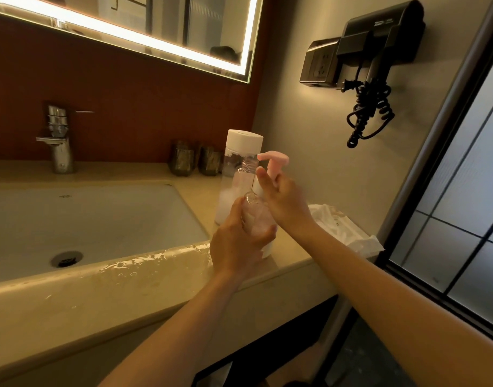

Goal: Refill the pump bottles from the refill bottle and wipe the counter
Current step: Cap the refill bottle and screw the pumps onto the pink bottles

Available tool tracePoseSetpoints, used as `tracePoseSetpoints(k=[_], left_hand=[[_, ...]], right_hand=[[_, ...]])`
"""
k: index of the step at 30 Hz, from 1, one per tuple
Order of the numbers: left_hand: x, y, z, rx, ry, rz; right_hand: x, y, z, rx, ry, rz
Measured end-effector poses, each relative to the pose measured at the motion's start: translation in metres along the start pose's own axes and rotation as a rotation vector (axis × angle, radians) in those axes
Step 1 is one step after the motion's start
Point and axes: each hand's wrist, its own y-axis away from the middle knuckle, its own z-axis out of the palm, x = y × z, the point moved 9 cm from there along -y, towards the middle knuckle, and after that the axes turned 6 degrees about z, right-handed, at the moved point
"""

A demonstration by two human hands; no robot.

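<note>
Water is spread over the counter edge in front of the sink, so wiping is judged not yet done. Just right of the sink, the capped refill bottle stands upright. In front of it, 1 clear pump bottle is grasped by the left hand. Its pink pump, raised above the neck, is held by the right hand. Further right lies a white cloth. The fill level and any 2nd pump bottle cannot be made out.
</note>
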Motion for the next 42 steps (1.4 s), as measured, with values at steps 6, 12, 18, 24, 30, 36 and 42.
tracePoseSetpoints(k=[6,12,18,24,30,36,42], left_hand=[[-0.001,0.001,0.003,-0.013,0.011,-0.014],[-0.001,0.000,0.001,0.009,0.006,0.004],[-0.002,0.000,0.002,-0.001,0.009,0.003],[-0.003,0.001,0.002,0.004,-0.010,0.001],[-0.006,-0.001,0.003,0.011,-0.005,-0.027],[-0.001,0.001,0.000,0.019,0.005,-0.001],[-0.006,0.000,0.001,0.025,-0.004,-0.021]], right_hand=[[0.006,-0.011,-0.006,0.072,0.149,0.050],[0.000,0.007,0.000,0.093,-0.054,-0.021],[-0.002,0.014,-0.020,0.239,0.143,-0.084],[-0.001,0.006,0.005,0.044,0.064,-0.044],[0.002,0.019,-0.011,0.191,0.087,-0.100],[0.005,-0.001,-0.008,0.144,0.267,0.040],[-0.001,0.011,0.008,-0.076,-0.082,-0.069]])
